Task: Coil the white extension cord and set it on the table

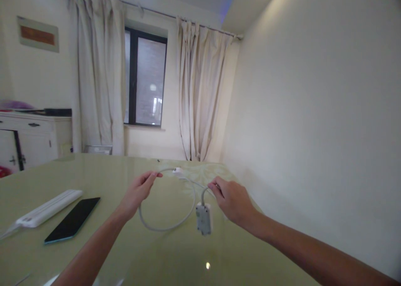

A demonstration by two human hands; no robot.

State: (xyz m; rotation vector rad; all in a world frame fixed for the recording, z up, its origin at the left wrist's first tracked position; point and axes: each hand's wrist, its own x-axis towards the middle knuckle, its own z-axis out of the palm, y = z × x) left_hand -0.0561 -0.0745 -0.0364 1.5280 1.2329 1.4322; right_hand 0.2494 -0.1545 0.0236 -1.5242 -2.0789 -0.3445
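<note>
A white power cord hangs in a loop between my two hands above the table. My left hand pinches it between thumb and fingers, and a short length runs on to a small white plug. My right hand is closed on the cord near its other end. Below those fingers dangles a small grey and white box-shaped block, its grey face with corner screws turned toward me. Whether the plug touches the table I cannot tell.
On the left of the glossy green table lie a white power strip and a dark phone. A white wall runs along the right. A white cabinet and curtains stand behind.
</note>
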